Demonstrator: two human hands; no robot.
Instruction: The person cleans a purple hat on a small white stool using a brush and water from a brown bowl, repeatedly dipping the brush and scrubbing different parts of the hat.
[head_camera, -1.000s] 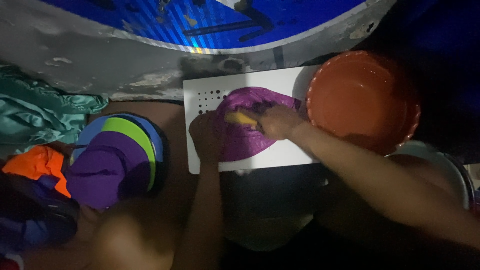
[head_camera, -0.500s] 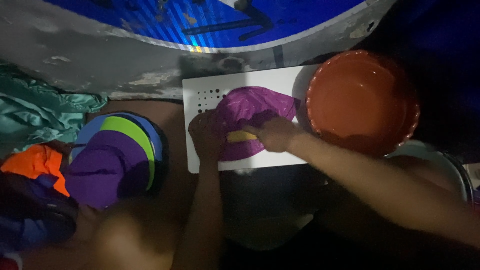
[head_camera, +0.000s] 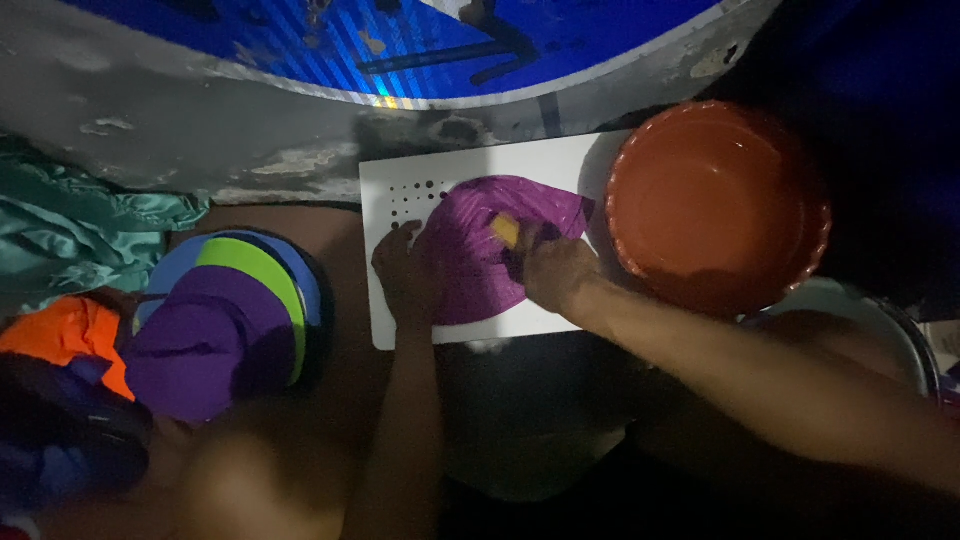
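since half a second ago the right hand (head_camera: 555, 268) has carried the yellow bar (head_camera: 506, 229) from the lower part of the purple cloth (head_camera: 495, 245) up toward its top; the fingers are closed around the bar, pressing it on the cloth. left hand (head_camera: 402, 270) stays put at the cloth's left edge, fingers curled and pinning it down.

cloth lies at centre frame on a white board (head_camera: 470, 170) with a patch of small holes near its upper left corner. board sits on a dim, dark floor, its far edge by a grey, peeling ledge (head_camera: 200, 120) that crosses the upper left. beyond the ledge, at top centre, a blue striped tub (head_camera: 420, 40) curves away.

orange basin (head_camera: 715, 200) stands at upper right, touching the board's right end. a pale tub rim (head_camera: 880, 320) shows at right, below the basin. at left, a heap of clothes: green (head_camera: 70, 240), orange (head_camera: 60, 340), and a purple, lime and blue piece (head_camera: 225, 320). room is very dark, lit only around the board.
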